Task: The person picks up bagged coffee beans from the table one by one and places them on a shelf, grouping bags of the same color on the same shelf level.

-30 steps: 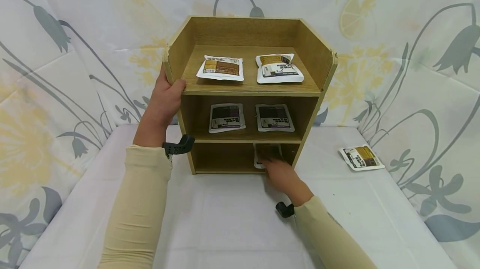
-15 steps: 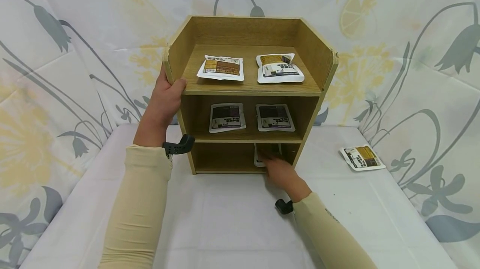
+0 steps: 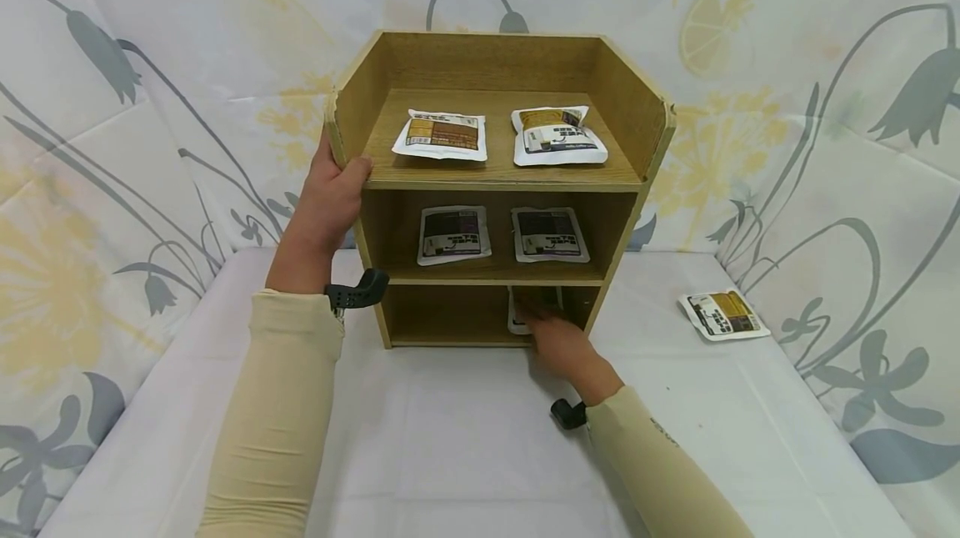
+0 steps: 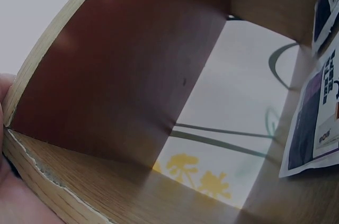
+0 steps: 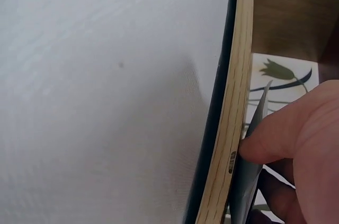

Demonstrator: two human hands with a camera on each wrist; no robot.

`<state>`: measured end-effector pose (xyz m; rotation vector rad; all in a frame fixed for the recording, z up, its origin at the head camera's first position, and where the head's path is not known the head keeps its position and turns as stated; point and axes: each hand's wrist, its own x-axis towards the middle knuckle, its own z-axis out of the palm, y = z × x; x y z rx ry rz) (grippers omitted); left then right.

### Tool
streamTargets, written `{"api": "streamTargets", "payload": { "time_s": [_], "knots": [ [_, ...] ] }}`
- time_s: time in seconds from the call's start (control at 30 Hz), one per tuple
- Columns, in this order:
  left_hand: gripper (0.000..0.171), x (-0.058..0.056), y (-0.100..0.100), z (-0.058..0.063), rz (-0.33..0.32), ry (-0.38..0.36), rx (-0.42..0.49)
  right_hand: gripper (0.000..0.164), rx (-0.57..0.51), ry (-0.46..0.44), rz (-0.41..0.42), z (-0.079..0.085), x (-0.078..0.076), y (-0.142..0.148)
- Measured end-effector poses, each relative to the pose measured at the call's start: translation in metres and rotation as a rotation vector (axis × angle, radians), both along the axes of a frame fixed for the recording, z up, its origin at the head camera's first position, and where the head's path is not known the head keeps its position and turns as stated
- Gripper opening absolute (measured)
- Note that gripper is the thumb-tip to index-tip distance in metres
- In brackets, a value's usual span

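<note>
A three-level wooden shelf unit point(image 3: 495, 67) stands on the white cloth. My left hand point(image 3: 324, 208) grips its left side panel, thumb on the front edge. Low at the right, my right hand point(image 3: 564, 348) reaches into the bottom compartment and holds a flat food pouch point(image 3: 517, 313), mostly hidden under the fingers. From the right wrist, the thumb point(image 5: 270, 136) lies across the edge of that pouch point(image 5: 244, 192), close by the shelf's wooden front edge, with curled fingers behind it.
Two brown-labelled pouches point(image 3: 442, 136) lie on the top level. On the middle level are two dark-labelled pouches point(image 3: 453, 235), one seen partly in the left wrist view. Another pouch point(image 3: 723, 316) lies on the cloth at right. A floral curtain point(image 3: 765, 96) surrounds the table.
The right hand and its wrist have shifted very slightly within the first half second, and the pouch under it a touch. The left hand and the shelf stay put.
</note>
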<state>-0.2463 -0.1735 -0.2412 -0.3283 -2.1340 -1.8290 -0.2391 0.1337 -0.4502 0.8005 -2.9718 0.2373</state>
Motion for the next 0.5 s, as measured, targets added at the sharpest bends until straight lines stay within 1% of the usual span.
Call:
{"api": "streamTargets", "payload": {
  "time_s": [0.17,0.33,0.5],
  "knots": [
    [0.05,-0.001,0.001,-0.001,0.008,0.005,-0.004,0.053,-0.028,0.042,0.029,-0.001,0.002,0.003],
    [0.05,-0.002,0.002,-0.001,0.014,0.0,-0.006,0.051,-0.045,0.073,0.039,-0.004,0.006,0.008],
    [0.05,-0.002,0.001,-0.001,0.028,0.005,-0.006,0.05,-0.063,0.106,0.069,-0.002,0.012,0.009]
  ]
}}
